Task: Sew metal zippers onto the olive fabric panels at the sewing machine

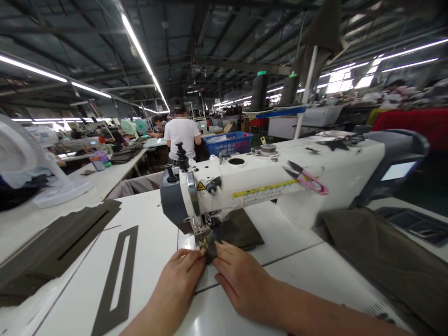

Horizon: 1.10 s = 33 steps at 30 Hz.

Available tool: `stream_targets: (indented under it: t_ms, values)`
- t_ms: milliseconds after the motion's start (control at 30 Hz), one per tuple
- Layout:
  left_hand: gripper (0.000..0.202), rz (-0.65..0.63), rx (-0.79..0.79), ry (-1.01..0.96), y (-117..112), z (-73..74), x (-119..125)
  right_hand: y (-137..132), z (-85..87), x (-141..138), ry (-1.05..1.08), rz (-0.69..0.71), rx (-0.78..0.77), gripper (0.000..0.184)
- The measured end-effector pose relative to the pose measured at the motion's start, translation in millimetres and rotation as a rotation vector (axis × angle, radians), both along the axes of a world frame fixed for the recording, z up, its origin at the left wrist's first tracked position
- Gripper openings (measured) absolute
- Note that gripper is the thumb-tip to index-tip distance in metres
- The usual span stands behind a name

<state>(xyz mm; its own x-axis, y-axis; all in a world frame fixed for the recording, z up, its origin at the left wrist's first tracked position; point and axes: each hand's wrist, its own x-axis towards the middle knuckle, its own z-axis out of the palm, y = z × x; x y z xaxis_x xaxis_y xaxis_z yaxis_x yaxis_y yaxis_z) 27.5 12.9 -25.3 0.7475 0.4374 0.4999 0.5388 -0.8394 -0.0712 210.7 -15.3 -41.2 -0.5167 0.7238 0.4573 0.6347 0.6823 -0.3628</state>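
Note:
A white sewing machine (266, 179) stands on the white table (154, 224). A small dark fabric piece (211, 249) lies under its presser foot (205, 237). My left hand (178, 280) rests on the table at the left of the piece, fingertips pressed to its edge. My right hand (241, 280) lies flat on the right side, fingers stretched toward the needle and touching the fabric. More dark fabric (241, 231) lies behind the needle under the machine arm.
Pink thread snips (310, 179) lie on the machine arm. Dark cut pieces with slots (115, 280) and a stack (52, 247) lie at the left. A white fan (31, 163) stands far left. Olive fabric (381, 256) is heaped right. A person in white (182, 135) stands behind.

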Motion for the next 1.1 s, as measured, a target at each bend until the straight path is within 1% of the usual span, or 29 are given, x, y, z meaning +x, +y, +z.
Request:
stream_targets:
  t_ms: [100,133,200,233,267,333,400,500,567,700,800,900,1100]
  values:
    - [0.027,0.03,-0.011,-0.045,3.1,-3.3,-1.1,2.4,-2.5,0.8,0.023,0.001,0.032,0.035]
    - [0.027,0.049,-0.014,-0.06,2.3,-2.9,-1.4,1.8,-2.1,1.1,0.025,-0.002,0.056,0.032]
    - [0.025,0.118,0.001,-0.09,-0.5,-1.4,-2.2,-0.4,0.1,1.2,0.029,-0.044,0.142,0.02]
    - [0.024,0.152,0.019,-0.104,-1.9,-0.8,-2.9,-1.0,1.4,0.9,0.03,-0.08,0.194,0.018]
    - [0.023,0.171,0.035,-0.111,-3.0,-0.7,-3.8,-0.9,2.2,0.2,0.029,-0.115,0.247,0.02]
    - [0.022,0.151,0.052,-0.096,-3.5,-1.9,-5.9,2.4,1.2,-2.0,0.011,-0.152,0.338,0.023]
    - [0.023,0.097,0.048,-0.047,-1.9,-4.0,-8.0,9.7,-3.7,-5.0,-0.026,-0.131,0.378,0.023]
    - [0.024,0.058,0.055,0.024,3.1,-6.2,-9.5,22.4,-13.1,-8.5,-0.093,-0.085,0.356,0.023]
    - [0.025,0.042,0.059,0.046,7.2,-6.4,-8.8,28.4,-15.6,-9.7,-0.12,-0.083,0.332,0.022]
    - [0.026,0.04,0.066,0.023,14.5,-5.7,-5.5,33.0,-9.3,-10.5,-0.127,-0.106,0.278,0.019]
    - [0.026,0.062,0.071,-0.012,17.7,-6.7,-3.9,34.6,-4.8,-10.3,-0.127,-0.094,0.234,0.02]
    - [0.026,0.071,0.067,-0.037,19.2,-8.8,-3.0,37.1,-5.9,-9.6,-0.114,-0.078,0.235,0.02]
    - [0.022,0.076,0.051,-0.012,20.2,-9.3,-2.0,39.5,-8.8,-9.3,-0.116,-0.091,0.195,0.022]
